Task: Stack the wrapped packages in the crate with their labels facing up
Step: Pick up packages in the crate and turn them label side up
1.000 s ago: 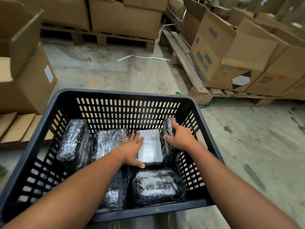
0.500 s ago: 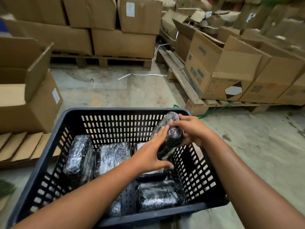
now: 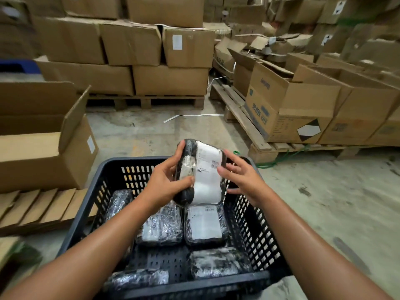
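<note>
Held package [image 3: 200, 173]: lifted clear of crate [image 3: 86, 215] since earlier, label now showing. Left hand [image 3: 165, 184] grips it; right hand [image 3: 240, 176] spread, fingertips steadying. Lower flat, label uppermost.

black perforated plastic crate [image 3: 263, 215]: matt | black film-wrapped package [image 3: 200, 173]: glossy, crinkled; white paper label | brown cardboard boxes [image 3: 171, 80]: matt | grey concrete floor [image 3: 324, 202]: rough

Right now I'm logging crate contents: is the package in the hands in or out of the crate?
Out. The package is held above the crate rim, left hand gripping it, right hand fingers touching its edge.
</note>
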`<action>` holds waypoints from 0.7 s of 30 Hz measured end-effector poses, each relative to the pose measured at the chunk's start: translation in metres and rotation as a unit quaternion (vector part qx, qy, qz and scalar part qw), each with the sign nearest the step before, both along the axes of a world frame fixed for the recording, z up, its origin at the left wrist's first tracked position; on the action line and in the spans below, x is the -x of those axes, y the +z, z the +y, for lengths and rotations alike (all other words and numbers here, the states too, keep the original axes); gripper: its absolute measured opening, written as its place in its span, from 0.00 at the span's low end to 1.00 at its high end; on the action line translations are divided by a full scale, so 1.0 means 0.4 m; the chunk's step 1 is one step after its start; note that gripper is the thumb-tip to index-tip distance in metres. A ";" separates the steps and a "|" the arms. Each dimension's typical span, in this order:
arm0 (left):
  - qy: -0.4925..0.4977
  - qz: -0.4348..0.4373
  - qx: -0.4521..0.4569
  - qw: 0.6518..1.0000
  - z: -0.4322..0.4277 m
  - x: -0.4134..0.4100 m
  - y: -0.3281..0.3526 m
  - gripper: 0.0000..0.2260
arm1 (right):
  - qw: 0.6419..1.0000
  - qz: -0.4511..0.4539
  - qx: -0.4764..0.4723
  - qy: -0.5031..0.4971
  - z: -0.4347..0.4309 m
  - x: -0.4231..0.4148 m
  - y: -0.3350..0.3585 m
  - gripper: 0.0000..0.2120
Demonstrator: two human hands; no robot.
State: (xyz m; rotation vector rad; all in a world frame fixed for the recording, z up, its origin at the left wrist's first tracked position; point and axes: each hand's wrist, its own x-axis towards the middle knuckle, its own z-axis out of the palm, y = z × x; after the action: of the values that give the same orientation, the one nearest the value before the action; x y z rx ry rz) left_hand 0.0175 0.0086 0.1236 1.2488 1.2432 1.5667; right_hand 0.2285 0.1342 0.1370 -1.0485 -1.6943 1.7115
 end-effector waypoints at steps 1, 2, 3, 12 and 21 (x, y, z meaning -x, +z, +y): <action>-0.003 -0.032 0.008 0.999 -0.002 0.005 -0.001 0.43 | 0.998 0.017 0.040 0.042 -0.002 -0.002 -0.008 0.48; -0.010 -0.069 0.024 0.997 -0.005 0.007 -0.003 0.42 | 0.995 0.021 0.056 0.077 -0.001 -0.001 -0.015 0.52; -0.020 -0.102 0.045 0.994 -0.006 0.008 -0.006 0.42 | 0.994 0.005 0.043 0.101 0.001 0.001 -0.020 0.56; -0.100 0.183 0.220 0.953 0.029 0.018 -0.083 0.56 | 0.974 -0.156 -0.104 0.128 0.008 -0.015 -0.135 0.68; -0.139 0.278 0.332 0.891 0.039 -0.018 -0.265 0.62 | 0.929 -0.306 -0.120 0.169 0.033 0.002 -0.230 0.68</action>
State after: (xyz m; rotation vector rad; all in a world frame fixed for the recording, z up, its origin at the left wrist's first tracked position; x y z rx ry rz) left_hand 0.0248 0.0243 0.0176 1.3527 1.6699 0.4851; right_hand 0.2278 0.1473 0.0449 -1.3186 -2.5310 1.3809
